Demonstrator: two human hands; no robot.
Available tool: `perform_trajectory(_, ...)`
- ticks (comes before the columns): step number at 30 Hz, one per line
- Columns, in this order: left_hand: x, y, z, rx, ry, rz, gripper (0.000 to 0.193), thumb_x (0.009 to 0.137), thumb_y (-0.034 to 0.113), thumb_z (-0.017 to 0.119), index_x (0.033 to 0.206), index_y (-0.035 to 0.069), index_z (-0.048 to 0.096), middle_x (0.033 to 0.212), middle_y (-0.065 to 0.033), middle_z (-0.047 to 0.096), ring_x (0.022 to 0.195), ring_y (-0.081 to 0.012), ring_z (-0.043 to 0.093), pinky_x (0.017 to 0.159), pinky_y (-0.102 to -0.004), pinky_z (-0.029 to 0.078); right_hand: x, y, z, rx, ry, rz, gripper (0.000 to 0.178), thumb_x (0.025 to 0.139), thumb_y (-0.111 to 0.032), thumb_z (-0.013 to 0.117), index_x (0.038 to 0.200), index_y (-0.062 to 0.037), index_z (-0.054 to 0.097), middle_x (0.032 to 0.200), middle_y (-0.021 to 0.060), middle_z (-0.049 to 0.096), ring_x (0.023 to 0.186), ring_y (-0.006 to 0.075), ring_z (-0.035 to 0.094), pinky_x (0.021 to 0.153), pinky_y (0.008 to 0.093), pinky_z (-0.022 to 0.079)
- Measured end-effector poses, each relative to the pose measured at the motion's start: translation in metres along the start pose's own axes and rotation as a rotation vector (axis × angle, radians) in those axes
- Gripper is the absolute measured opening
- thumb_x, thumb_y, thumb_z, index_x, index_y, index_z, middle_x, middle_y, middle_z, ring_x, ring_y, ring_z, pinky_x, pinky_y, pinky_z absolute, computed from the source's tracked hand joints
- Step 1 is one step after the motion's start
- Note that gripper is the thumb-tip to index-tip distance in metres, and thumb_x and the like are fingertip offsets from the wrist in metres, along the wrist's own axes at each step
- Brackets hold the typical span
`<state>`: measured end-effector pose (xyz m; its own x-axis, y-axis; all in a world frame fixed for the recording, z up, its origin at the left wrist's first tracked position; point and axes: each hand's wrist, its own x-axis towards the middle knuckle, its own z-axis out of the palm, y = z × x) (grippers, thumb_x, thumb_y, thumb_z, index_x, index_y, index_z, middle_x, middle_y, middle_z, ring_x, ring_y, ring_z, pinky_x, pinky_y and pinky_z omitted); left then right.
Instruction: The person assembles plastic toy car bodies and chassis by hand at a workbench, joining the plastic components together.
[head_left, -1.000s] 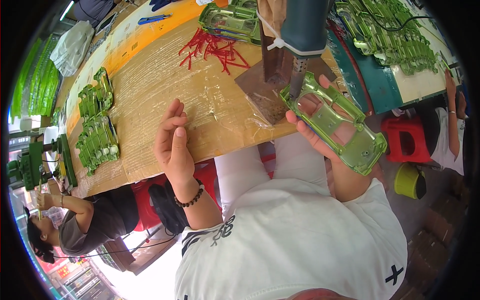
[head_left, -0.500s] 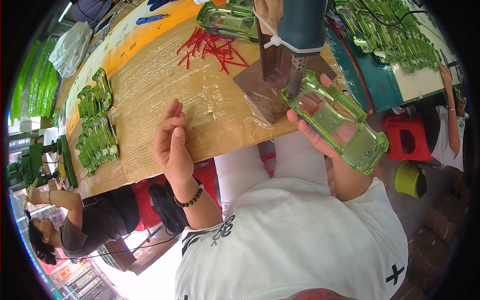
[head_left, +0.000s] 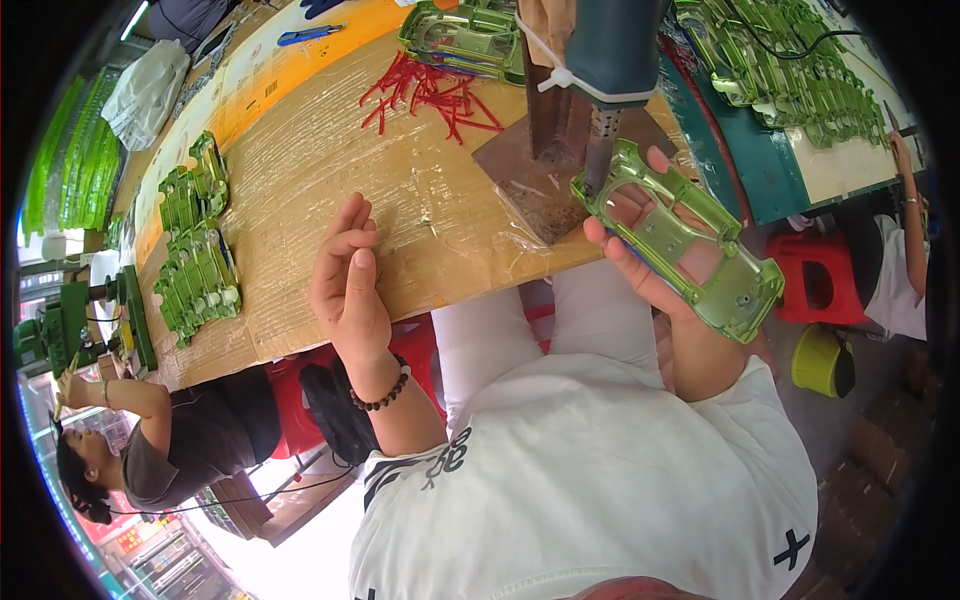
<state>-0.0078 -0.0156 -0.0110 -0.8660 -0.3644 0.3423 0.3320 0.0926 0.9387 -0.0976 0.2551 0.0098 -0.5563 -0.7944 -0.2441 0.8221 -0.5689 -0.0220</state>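
Note:
A green plastic toy car body shell [head_left: 668, 236] rests in my right hand [head_left: 640, 272], its fingers and thumb gripping the two long sides. The shell's far end meets the metal nozzle of a dark teal heat gun [head_left: 603, 135]; whether they touch I cannot tell. The gun points down, strapped with a white cable tie to a rusty metal stand [head_left: 545, 205]. My left hand [head_left: 352, 285] is raised above the table's near edge, fingers apart and holding nothing, with a beaded bracelet on its wrist.
Red plastic strips [head_left: 430, 95] lie beyond the stand, beside more green shells [head_left: 465, 45]. Rows of shells [head_left: 195, 270] are on the table's left. Many more shells [head_left: 790, 80] cover the right bench. A blue cutter [head_left: 310, 35] lies far off. Co-workers sit on both sides.
Almost nothing differs. The view has shifted slightly; both hands and the shell keep their places relative to the heat gun.

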Motion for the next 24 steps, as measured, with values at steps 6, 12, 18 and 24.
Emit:
perform_trajectory(6, 0.000, -0.001, 0.000, 0.006, -0.002, 0.004, 0.018, 0.087, 0.007, 0.044, 0.096, -0.005, 0.053, 0.126, -0.0260, 0.041, 0.119, -0.0315, 0.040, 0.101, -0.0408, 0.029, 0.001, -0.002, -0.001, 0.039, 0.001, 0.003, 0.038, 0.087, -0.035, 0.049, 0.095, 0.0001, 0.061, 0.095, 0.0176, 0.062, 0.089, 0.0391, 0.059, 0.072, 0.0402, 0.055)
perform_trajectory(12, 0.000, 0.000, -0.001, 0.008, -0.002, 0.002, 0.017, 0.087, 0.007, 0.044, 0.096, -0.005, 0.053, 0.126, -0.0261, 0.040, 0.119, -0.0321, 0.039, 0.102, -0.0408, 0.029, 0.008, -0.007, -0.025, 0.172, -0.359, 0.063, 0.054, 0.093, -0.042, 0.030, 0.121, 0.0022, 0.045, 0.115, 0.0258, 0.051, 0.108, 0.0457, 0.046, 0.090, 0.0465, 0.045)
perform_trajectory(18, -0.001, -0.001, -0.002, 0.003, -0.005, 0.004, 0.017, 0.087, 0.006, 0.043, 0.096, -0.006, 0.052, 0.127, -0.0263, 0.039, 0.120, -0.0324, 0.039, 0.102, -0.0408, 0.029, 0.017, -0.003, -0.028, 0.225, -0.412, 0.170, 0.054, 0.093, -0.042, 0.029, 0.121, 0.0011, 0.045, 0.115, 0.0255, 0.050, 0.108, 0.0457, 0.046, 0.090, 0.0477, 0.044)
perform_trajectory(24, -0.001, 0.001, -0.001, 0.016, 0.004, -0.007, 0.017, 0.088, 0.006, 0.042, 0.095, -0.006, 0.052, 0.127, -0.0265, 0.039, 0.120, -0.0326, 0.039, 0.102, -0.0408, 0.029, 0.016, -0.010, -0.027, 0.169, -0.444, 0.220, 0.054, 0.093, -0.042, 0.029, 0.121, 0.0017, 0.044, 0.115, 0.0255, 0.050, 0.107, 0.0458, 0.047, 0.089, 0.0474, 0.045)
